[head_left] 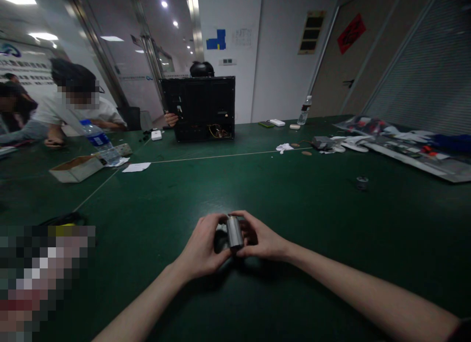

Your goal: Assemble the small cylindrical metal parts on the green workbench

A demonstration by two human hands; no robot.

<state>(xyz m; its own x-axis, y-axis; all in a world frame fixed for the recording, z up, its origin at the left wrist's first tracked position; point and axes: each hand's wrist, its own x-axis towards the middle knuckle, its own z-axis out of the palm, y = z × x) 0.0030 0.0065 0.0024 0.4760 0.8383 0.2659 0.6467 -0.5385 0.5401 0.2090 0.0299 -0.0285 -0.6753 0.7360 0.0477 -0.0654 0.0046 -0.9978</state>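
Note:
A silvery metal cylinder (234, 232), perhaps a small motor casing, is held between both hands above the green tabletop (206, 185). My left hand (204, 244) grips it from the left, with fingers at its upper end and the thumb near its lower end. From the right, my right hand (263, 236) closes on the same cylinder, its index finger on top and thumb at the bottom. The fingers hide both ends in part. A short grey cylindrical part (362, 183) stands apart on the table to the right.
An open box (77, 169) and a water bottle (101, 143) stand at left. Across the table, a person holds up a black panel (200, 106); another person (81, 101) sits at left. A cluttered tray (415, 155) lies at right, and another bottle (304, 111) farther back.

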